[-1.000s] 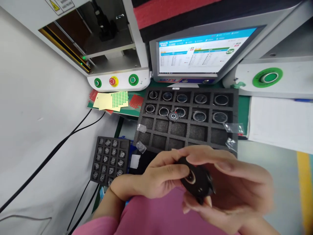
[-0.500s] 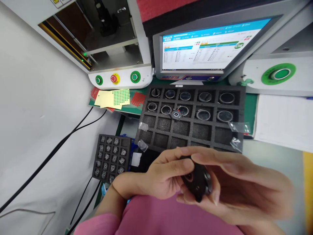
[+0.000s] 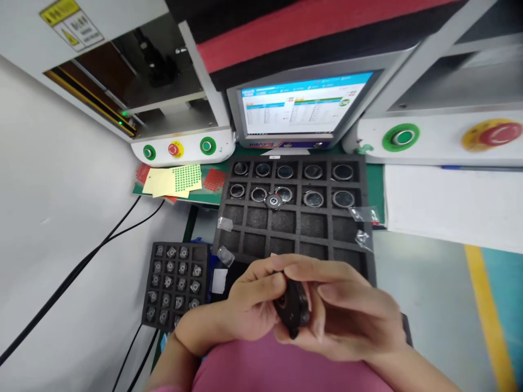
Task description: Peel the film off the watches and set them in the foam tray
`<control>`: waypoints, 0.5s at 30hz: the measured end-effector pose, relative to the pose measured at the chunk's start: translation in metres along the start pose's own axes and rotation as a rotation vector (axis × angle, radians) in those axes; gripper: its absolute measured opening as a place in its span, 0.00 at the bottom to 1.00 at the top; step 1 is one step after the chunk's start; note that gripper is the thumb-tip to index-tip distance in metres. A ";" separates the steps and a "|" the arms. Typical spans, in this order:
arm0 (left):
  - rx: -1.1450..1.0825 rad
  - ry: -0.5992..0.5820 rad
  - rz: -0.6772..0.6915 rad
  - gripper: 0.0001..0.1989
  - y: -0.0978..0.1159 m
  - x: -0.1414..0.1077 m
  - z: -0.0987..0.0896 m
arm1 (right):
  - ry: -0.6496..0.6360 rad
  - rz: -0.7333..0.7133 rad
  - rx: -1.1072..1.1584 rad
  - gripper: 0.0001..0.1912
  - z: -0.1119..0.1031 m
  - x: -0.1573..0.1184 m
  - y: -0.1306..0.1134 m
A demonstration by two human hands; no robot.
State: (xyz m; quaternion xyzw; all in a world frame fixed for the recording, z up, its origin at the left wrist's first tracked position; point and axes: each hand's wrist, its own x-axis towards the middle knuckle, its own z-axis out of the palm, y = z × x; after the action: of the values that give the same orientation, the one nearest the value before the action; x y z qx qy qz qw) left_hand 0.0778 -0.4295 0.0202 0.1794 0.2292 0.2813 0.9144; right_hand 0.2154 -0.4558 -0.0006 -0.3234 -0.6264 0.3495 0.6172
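here | hands [image 3: 253, 296] grip dark device [image 3: 291, 307] | near tray edge [image 3: 370, 267] | floor [image 3: 429, 294] rightward

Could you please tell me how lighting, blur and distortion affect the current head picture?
Head view: the right hand and the dark round piece look slightly soft; the screen is bright, its small rows unreadable; the interior of the machine at picture left is dim; clear tape catches light; and wide-angle distortion seems to make upright edges lean.
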 end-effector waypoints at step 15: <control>0.266 0.042 -0.055 0.29 -0.016 0.032 0.018 | 0.097 -0.102 0.057 0.41 -0.031 -0.009 0.002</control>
State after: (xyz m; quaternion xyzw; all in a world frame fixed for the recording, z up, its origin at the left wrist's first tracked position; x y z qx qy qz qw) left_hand 0.1177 -0.4259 0.0176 0.2867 0.2886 0.2268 0.8849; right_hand 0.2468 -0.4608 -0.0074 -0.2898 -0.6014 0.3191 0.6727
